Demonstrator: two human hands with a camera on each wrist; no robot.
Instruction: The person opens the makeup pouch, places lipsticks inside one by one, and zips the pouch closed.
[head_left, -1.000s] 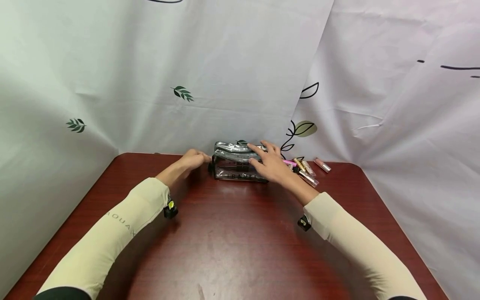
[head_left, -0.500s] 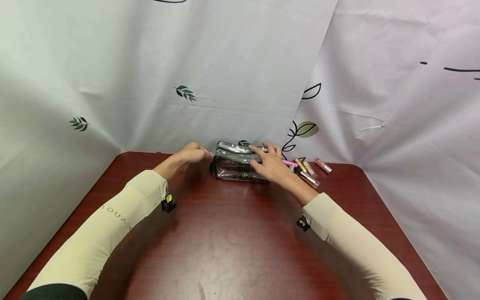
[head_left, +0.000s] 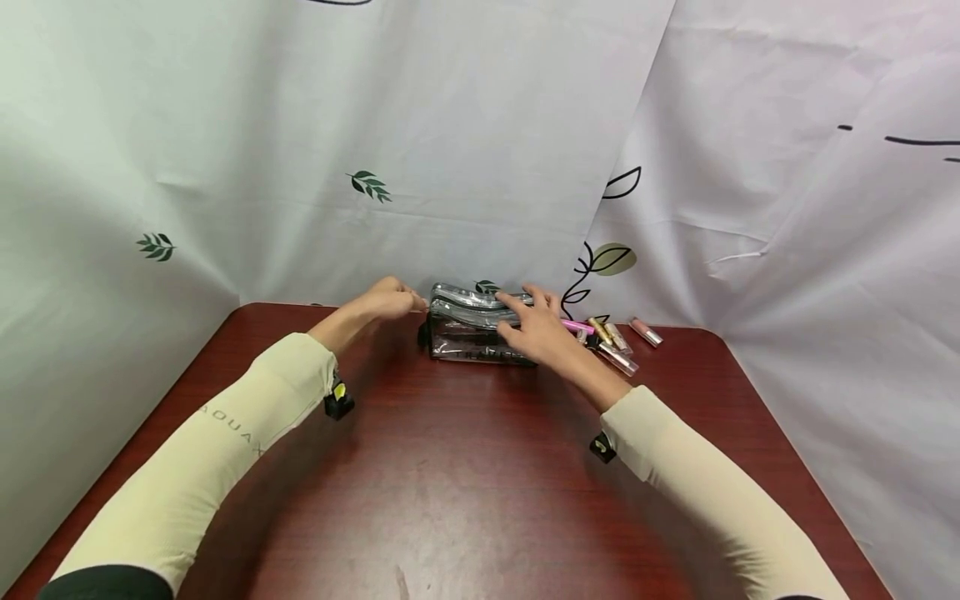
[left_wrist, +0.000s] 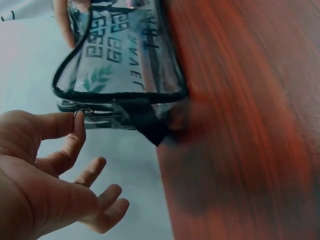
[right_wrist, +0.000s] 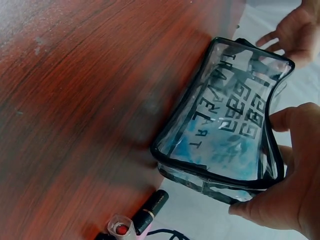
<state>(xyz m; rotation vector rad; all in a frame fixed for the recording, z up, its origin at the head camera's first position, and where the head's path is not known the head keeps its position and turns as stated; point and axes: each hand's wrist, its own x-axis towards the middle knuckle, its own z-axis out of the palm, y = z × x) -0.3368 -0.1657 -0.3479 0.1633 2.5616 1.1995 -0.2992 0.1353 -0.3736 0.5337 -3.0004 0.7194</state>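
A clear pouch with black piping and black lettering (head_left: 480, 346) stands at the back of the table. At its left end my left hand (head_left: 381, 301) pinches a small zipper pull (left_wrist: 88, 111) between thumb and forefinger, the other fingers loosely bent. A short black strap (left_wrist: 145, 122) hangs from the same end. Over the right part of the top lies my right hand (head_left: 540, 330), fingers spread. In the right wrist view its thumb and fingers (right_wrist: 281, 119) grip the pouch's top edge and right end. Part of the top is hidden under that hand.
Just right of the pouch lie cosmetics: a pink tube (head_left: 577, 326), a gold tube (head_left: 599, 329), a clear tube (head_left: 618, 358) and a pink lip gloss (head_left: 646, 332). A black tube (right_wrist: 151, 210) shows near the pouch. A white cloth (head_left: 480, 167) hangs behind the red-brown table (head_left: 480, 483).
My left hand has risen slightly at the pouch's left end. My right hand stays on the pouch, and the cosmetics have not moved.
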